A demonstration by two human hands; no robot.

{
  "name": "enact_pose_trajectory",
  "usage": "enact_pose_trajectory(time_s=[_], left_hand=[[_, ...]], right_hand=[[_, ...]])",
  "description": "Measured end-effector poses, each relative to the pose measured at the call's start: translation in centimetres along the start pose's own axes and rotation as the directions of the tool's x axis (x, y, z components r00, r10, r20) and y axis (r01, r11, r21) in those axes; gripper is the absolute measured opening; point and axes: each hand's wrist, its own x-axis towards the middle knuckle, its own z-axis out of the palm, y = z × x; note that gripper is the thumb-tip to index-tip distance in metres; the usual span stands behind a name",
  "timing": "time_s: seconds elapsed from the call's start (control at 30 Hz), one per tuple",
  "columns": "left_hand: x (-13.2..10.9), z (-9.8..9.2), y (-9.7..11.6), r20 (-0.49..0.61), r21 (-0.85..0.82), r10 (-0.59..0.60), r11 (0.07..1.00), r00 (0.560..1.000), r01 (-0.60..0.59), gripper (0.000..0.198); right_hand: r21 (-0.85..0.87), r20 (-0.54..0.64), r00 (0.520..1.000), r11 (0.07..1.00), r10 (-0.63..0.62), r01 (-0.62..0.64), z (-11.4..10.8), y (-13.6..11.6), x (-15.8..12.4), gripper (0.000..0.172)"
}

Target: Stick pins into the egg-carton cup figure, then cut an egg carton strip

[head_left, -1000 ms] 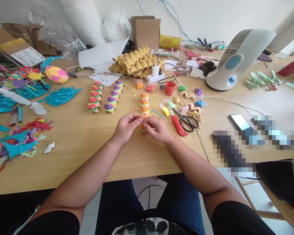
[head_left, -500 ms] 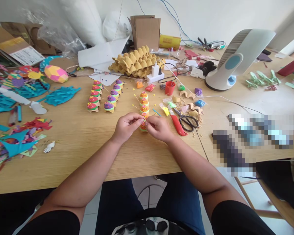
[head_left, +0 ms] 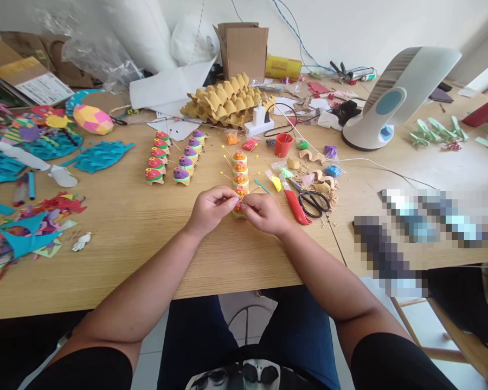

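An egg-carton caterpillar strip [head_left: 240, 177] with orange tops, pale green bands and yellow-tipped antennae stands on the table before me. Over its near end, the fingertips of my left hand [head_left: 214, 210] are pinched together. My right hand [head_left: 264, 211] pinches from the other side, its fingertips meeting the left ones. Whatever lies between them is too small to make out, and the hands partly hide the strip's near end. To the left stand a red-topped caterpillar strip [head_left: 156, 157] and a purple-topped one [head_left: 187, 158].
Black-handled scissors [head_left: 315, 201] and a red utility knife [head_left: 296, 206] lie right of my hands. Behind them are a red cup [head_left: 283, 145] and bags of coloured clay. Farther back sit stacked egg trays [head_left: 223, 103], a power strip [head_left: 260, 128] and a white fan [head_left: 390, 103]. Paper scraps [head_left: 32, 233] lie left.
The view has shifted very slightly. Both hands keep the same pinched pose at the near end of the orange caterpillar strip.
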Motion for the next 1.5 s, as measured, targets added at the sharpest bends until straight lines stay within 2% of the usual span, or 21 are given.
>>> enact_pose_trajectory(time_s=[0.23, 0.47, 0.7, 0.77, 0.83, 0.9, 0.97, 1.0, 1.07, 1.27, 1.5], left_hand=[[-0.1, 0.0, -0.3, 0.010, -0.064, -0.011, 0.998, 1.000, 0.012, 0.015], [0.0, 0.0, 0.0, 0.031, -0.060, -0.033, 0.998, 0.999, 0.035, 0.022], [0.0, -0.1, 0.6, 0.003, -0.067, 0.019, 0.998, 1.000, -0.019, 0.020], [-0.1, -0.2, 0.8, 0.079, -0.073, 0.039, 0.997, 0.996, -0.034, 0.020], [-0.2, -0.4, 1.0, 0.267, -0.086, 0.032, 0.996, 0.963, -0.009, 0.019], [-0.4, -0.5, 1.1, 0.477, -0.068, -0.017, 0.996, 0.879, 0.057, 0.018], [-0.6, -0.5, 1.1, 0.601, -0.012, -0.085, 0.993, 0.795, 0.115, 0.015], [-0.7, -0.5, 1.1, 0.622, 0.013, -0.107, 0.992, 0.776, 0.127, 0.015], [-0.8, -0.4, 1.1, 0.629, 0.037, -0.114, 0.992, 0.769, 0.118, 0.016], [-0.6, -0.5, 1.0, 0.584, 0.005, -0.115, 0.990, 0.804, 0.138, 0.019], [-0.5, -0.4, 1.1, 0.570, -0.022, -0.086, 0.993, 0.817, 0.119, 0.016]], right_hand=[[0.091, 0.043, 0.999, 0.996, -0.016, 0.012, 0.0, 0.4, -0.1, 0.028], [0.045, -0.028, 0.999, 0.998, 0.041, -0.040, 0.1, 0.4, 0.0, 0.028], [0.077, -0.140, 0.989, 0.997, 0.042, -0.031, -0.3, 0.4, 0.0, 0.028], [0.086, -0.208, 0.977, 0.996, 0.052, -0.035, -0.5, 0.5, 0.0, 0.028], [0.096, -0.265, 0.962, 0.995, 0.064, -0.040, -0.6, 0.7, 0.0, 0.029], [0.103, -0.297, 0.951, 0.993, 0.081, -0.053, -0.7, 0.9, 0.1, 0.030], [0.104, -0.306, 0.947, 0.992, 0.097, -0.068, -0.6, 1.0, 0.1, 0.029], [0.102, -0.306, 0.947, 0.992, 0.100, -0.072, -0.5, 1.0, 0.2, 0.029], [0.098, -0.304, 0.948, 0.993, 0.100, -0.073, -0.5, 1.0, 0.2, 0.029], [0.095, -0.310, 0.946, 0.993, 0.099, -0.073, -0.4, 1.0, 0.2, 0.029], [0.087, -0.295, 0.950, 0.993, 0.105, -0.083, -0.4, 1.0, 0.2, 0.031]])
